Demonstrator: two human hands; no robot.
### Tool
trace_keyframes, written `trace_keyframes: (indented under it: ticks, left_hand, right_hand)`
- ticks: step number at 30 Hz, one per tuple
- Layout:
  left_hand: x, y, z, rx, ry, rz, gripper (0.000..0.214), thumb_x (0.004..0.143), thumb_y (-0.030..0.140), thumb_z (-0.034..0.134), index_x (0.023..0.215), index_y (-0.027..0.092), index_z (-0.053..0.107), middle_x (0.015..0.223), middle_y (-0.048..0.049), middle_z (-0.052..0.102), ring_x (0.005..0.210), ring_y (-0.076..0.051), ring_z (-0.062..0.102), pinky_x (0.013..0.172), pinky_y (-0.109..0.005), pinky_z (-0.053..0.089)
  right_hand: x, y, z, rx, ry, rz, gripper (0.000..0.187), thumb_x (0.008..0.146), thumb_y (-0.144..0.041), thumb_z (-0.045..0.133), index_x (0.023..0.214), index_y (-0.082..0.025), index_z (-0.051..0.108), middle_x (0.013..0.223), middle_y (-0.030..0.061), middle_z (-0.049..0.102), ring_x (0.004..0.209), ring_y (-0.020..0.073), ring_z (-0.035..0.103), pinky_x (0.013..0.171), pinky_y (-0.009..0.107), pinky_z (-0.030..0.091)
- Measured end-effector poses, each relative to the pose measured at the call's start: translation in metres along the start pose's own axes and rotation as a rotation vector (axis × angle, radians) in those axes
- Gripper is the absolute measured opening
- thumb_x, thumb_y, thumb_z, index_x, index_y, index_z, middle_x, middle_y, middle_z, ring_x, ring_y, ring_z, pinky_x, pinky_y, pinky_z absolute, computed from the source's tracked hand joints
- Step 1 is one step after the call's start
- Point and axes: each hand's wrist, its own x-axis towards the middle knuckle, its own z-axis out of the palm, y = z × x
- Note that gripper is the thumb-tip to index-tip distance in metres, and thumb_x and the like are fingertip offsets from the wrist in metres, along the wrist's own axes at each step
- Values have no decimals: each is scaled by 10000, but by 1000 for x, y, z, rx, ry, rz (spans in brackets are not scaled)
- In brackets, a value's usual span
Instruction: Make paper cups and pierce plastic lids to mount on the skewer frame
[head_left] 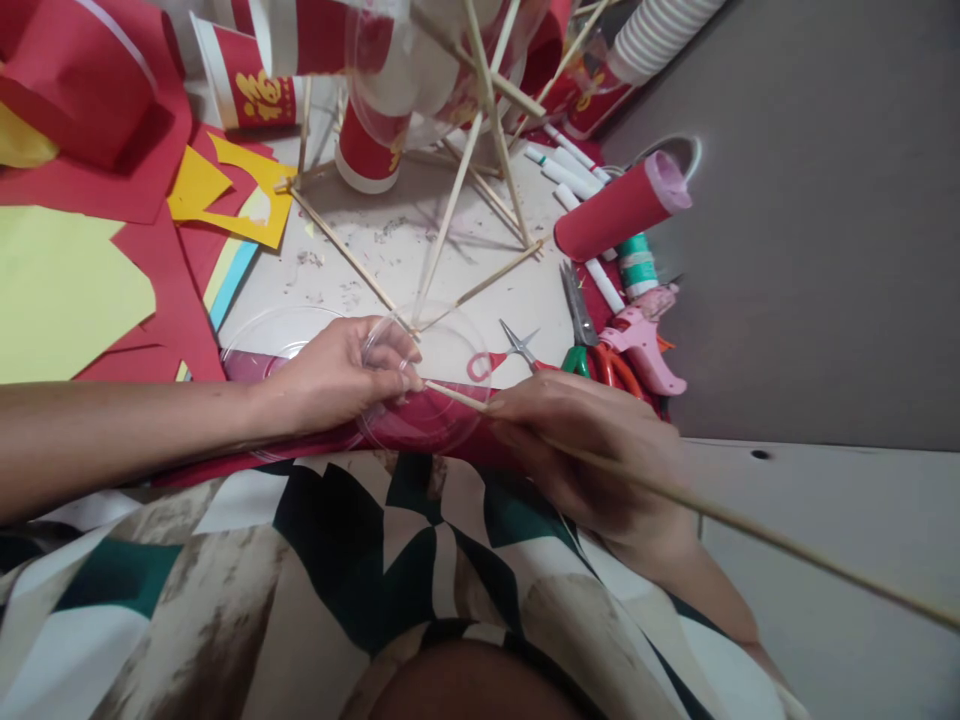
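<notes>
My left hand (341, 372) is closed on the rim of a clear plastic cup (427, 385) lying at the table's near edge. My right hand (592, 445) grips a long thin wooden stick (750, 525) whose tip meets the cup near my left fingers. A second clear plastic cup or lid (274, 335) lies just left of it. Behind them stands a frame of wooden sticks (465, 170) with clear and red paper cups (367, 150) fixed on it.
Red, yellow and blue paper sheets (90, 270) cover the left of the table. At the right lie small scissors (517, 350), green-handled scissors (577, 320), a pink glue gun (645, 345), white markers (566, 165), a red paper roll (619, 205) and stacked white cups (652, 30).
</notes>
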Motion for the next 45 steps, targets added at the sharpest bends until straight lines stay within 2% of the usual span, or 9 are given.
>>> trace_keyframes:
  ticks: [10,14,18,21,27,31,34,41,45]
  left_hand:
    - [-2,2,1,18,-16,3,167,745,151,730,871,159,622,788,-24,766,734,-136,697,667,-224,474]
    - [-3,4,1,23,-17,-7,171,740,164,738,869,163,625,786,-21,762,709,-136,693,658,-227,475]
    - [-2,3,1,33,-15,3,177,731,182,737,869,169,627,790,-24,765,725,-157,709,670,-244,495]
    - [-2,3,1,36,-17,5,179,734,184,737,877,165,631,794,-29,769,738,-160,714,672,-242,494]
    - [-2,2,0,63,-20,19,169,753,194,740,883,166,636,797,-26,768,760,-165,720,692,-245,491]
    - [-2,2,1,40,-22,17,165,755,175,741,876,163,629,796,-23,768,735,-141,702,665,-222,469]
    - [-2,2,0,29,-23,6,162,750,165,737,867,164,625,785,-19,765,729,-139,699,653,-216,467]
    - [-2,2,0,31,-26,8,164,740,176,731,870,166,631,779,-22,767,722,-147,703,663,-228,482]
    - [-2,3,0,34,-16,7,169,730,187,735,864,165,634,771,-20,760,729,-158,706,666,-237,482]
  right_hand:
    - [-8,9,22,-13,335,70,129,919,-130,663,908,-248,712,731,-6,726,633,157,682,605,293,555]
    - [-5,9,8,90,176,63,164,931,-144,640,1001,-278,702,864,22,760,768,198,723,740,368,594]
    - [-1,5,-8,64,-26,74,170,965,-170,588,1002,-289,702,864,29,760,778,207,723,729,372,596]
    - [0,5,-8,35,-53,38,159,961,-169,599,1007,-275,707,845,30,759,754,196,722,687,340,594]
    - [-5,10,23,42,366,41,131,886,-134,719,918,-258,743,756,-1,762,607,162,695,583,297,574]
    - [-6,10,34,34,467,119,139,885,-124,714,864,-256,751,690,-9,738,563,158,676,541,294,557]
    - [-8,13,29,38,399,72,154,907,-123,667,927,-258,739,720,2,738,612,171,689,579,310,570]
    - [-3,10,3,55,29,14,194,947,-115,565,1016,-257,676,828,31,735,740,188,706,695,339,587]
    - [0,5,-2,20,-29,20,166,955,-152,577,1004,-261,692,837,47,752,752,204,720,711,345,591]
